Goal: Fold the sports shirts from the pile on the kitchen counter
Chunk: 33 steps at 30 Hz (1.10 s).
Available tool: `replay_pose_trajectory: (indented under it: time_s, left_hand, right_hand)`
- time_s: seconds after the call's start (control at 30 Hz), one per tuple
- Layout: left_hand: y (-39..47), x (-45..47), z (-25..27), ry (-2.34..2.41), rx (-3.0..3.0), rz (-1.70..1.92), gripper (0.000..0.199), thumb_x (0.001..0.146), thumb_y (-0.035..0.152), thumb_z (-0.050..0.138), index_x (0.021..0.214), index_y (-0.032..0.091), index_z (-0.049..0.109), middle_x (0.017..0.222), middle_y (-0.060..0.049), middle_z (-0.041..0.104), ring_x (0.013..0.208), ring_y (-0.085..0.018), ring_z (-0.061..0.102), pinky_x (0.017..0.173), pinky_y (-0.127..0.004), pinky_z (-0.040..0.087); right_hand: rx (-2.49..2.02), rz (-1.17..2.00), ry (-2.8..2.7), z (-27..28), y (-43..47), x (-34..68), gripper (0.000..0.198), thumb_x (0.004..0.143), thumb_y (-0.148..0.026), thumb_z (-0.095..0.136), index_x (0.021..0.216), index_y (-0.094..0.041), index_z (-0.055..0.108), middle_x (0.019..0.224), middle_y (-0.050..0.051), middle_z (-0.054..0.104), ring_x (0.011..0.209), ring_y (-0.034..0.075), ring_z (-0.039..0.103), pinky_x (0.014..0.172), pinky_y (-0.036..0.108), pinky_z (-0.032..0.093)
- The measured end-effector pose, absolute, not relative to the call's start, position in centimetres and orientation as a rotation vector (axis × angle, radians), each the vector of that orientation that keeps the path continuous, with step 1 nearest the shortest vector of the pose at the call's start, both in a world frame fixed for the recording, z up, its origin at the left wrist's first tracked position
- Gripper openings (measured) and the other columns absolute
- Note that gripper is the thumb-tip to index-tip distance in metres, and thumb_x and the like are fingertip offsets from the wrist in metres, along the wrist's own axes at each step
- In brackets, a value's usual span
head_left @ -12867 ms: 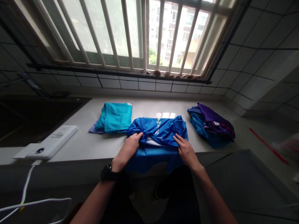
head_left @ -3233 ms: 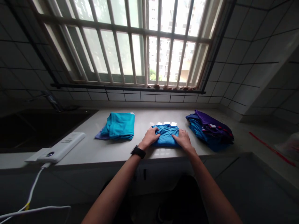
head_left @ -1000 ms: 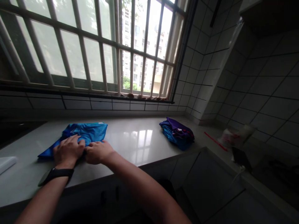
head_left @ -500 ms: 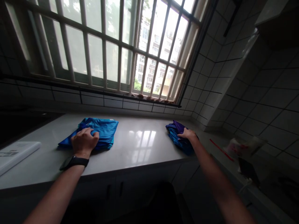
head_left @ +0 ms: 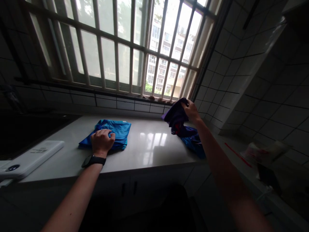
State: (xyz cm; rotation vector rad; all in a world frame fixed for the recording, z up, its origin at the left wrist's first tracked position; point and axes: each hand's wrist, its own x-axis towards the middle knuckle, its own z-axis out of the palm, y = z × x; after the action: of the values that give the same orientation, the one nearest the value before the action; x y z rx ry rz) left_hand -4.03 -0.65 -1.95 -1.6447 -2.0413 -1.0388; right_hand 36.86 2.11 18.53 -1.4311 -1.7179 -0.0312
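Note:
My left hand [head_left: 103, 141] rests on a folded bright-blue garment [head_left: 122, 129] at the left of the counter. Its fingers are curled down against the fabric, and their tips are hidden. To the right, my right hand [head_left: 191, 111] pinches the upper edge of a purple garment [head_left: 177, 114], which hangs from it in loose folds and shows a small red patch. The lower part of the purple cloth trails onto a pile of blue clothing [head_left: 191, 145] on the counter, which my right forearm partly covers.
A pale glossy counter [head_left: 145, 164] runs below a barred window [head_left: 116, 61]. On the left lies a white box-shaped device [head_left: 41, 158] beside a dark recessed area [head_left: 31, 132]. At the right are a red strip [head_left: 238, 154] and a plastic bag [head_left: 258, 153].
My right hand has lifted the purple garment up off the right-hand pile, and it now hangs unfolded. My left hand has stayed on the blue garment. The view has shifted slightly left.

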Motion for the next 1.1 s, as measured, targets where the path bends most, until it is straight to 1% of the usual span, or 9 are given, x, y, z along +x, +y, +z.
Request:
replay_pose_trajectory:
  time_s: [0.1,0.17,0.3,0.43,0.6,0.73,0.87,1.0,1.1]
  left_hand:
    - [-1.1,-3.7,-1.6,-2.062,-1.679,-1.036,0.04,0.087,0.03,0.04,0.101,0.014,0.074,0.116,-0.016,0.077,0.111,-0.03,0.066,0.1,-0.039,0.04]
    - [-1.3,-3.5,-1.4,-2.07,-1.697,-1.033,0.039,0.087,0.029,0.041,0.102,0.014,0.074,0.117,-0.016,0.077,0.111,-0.03,0.065,0.101,-0.04,0.039]
    - [-1.5,-3.3,-1.2,-2.086,-1.715,-1.027,0.037,0.087,0.028,0.043,0.103,0.013,0.074,0.119,-0.017,0.076,0.112,-0.031,0.064,0.101,-0.041,0.039]
    - [-1.3,-3.4,-1.4,-2.066,-1.726,-1.034,0.035,0.087,0.027,0.045,0.103,0.014,0.073,0.119,-0.015,0.076,0.112,-0.03,0.063,0.101,-0.041,0.04]
    - [-1.0,-3.8,-1.9,-1.999,-1.747,-1.016,0.029,0.086,0.025,0.048,0.101,0.017,0.072,0.117,-0.013,0.076,0.112,-0.031,0.063,0.103,-0.044,0.04]
    - [-1.5,-3.2,-1.4,-1.803,-1.777,-1.006,0.023,0.086,0.026,0.05,0.099,0.024,0.069,0.111,-0.009,0.075,0.109,-0.032,0.061,0.102,-0.048,0.039]
    - [-2.3,0.3,-0.1,-1.469,-1.986,-0.927,0.018,0.088,0.03,0.053,0.096,0.022,0.067,0.1,-0.01,0.074,0.103,-0.032,0.063,0.104,-0.052,0.037]
    - [-1.8,5.2,-0.2,-1.185,-2.372,-0.687,0.026,0.085,0.044,0.065,0.099,0.022,0.068,0.094,-0.008,0.074,0.097,-0.03,0.066,0.104,-0.048,0.04]
    - [-0.9,7.3,-0.9,-1.184,-2.434,-0.562,0.025,0.084,0.033,0.069,0.106,0.022,0.067,0.095,-0.008,0.074,0.096,-0.029,0.067,0.102,-0.046,0.043]
  right_hand:
    - [-1.491,0.109,-1.818,14.3,2.5,33.2,0.022,0.094,-0.028,0.059,0.113,-0.018,0.065,0.109,0.011,0.075,0.101,0.026,0.071,0.091,0.039,0.055]
    - [-1.543,0.191,-1.953,10.2,2.3,30.9,0.025,0.09,-0.021,0.062,0.114,-0.019,0.063,0.106,0.008,0.074,0.096,0.023,0.07,0.087,0.035,0.054]
    - [-1.579,0.218,-2.218,2.7,1.7,27.3,0.034,0.084,-0.008,0.06,0.114,-0.023,0.065,0.113,0.007,0.073,0.102,0.022,0.068,0.087,0.031,0.051]
    - [-1.641,0.166,-2.199,-1.1,2.2,25.9,0.027,0.09,-0.006,0.053,0.104,-0.02,0.071,0.115,0.012,0.074,0.107,0.026,0.068,0.09,0.032,0.05]
    - [-1.557,0.217,-1.988,-3.2,3.2,26.7,0.022,0.094,-0.011,0.056,0.109,-0.019,0.071,0.112,0.011,0.073,0.104,0.024,0.068,0.093,0.034,0.05]
    - [-1.308,0.263,-1.89,-3.8,3.3,27.3,0.021,0.089,-0.01,0.058,0.101,-0.021,0.072,0.107,0.007,0.068,0.098,0.02,0.066,0.094,0.033,0.051]
    - [-1.188,0.213,-1.707,-3.6,3.1,27.4,0.013,0.089,-0.016,0.06,0.093,-0.022,0.071,0.1,0.007,0.065,0.096,0.023,0.064,0.094,0.036,0.051]
    - [-1.214,0.233,-1.479,-3.2,3.0,27.4,0.013,0.095,-0.027,0.054,0.09,-0.022,0.064,0.093,0.008,0.068,0.09,0.025,0.065,0.089,0.038,0.052]
    - [-1.252,0.24,-1.287,-2.8,2.6,27.6,0.019,0.101,-0.033,0.043,0.096,-0.023,0.058,0.084,0.006,0.068,0.082,0.026,0.066,0.081,0.038,0.051]
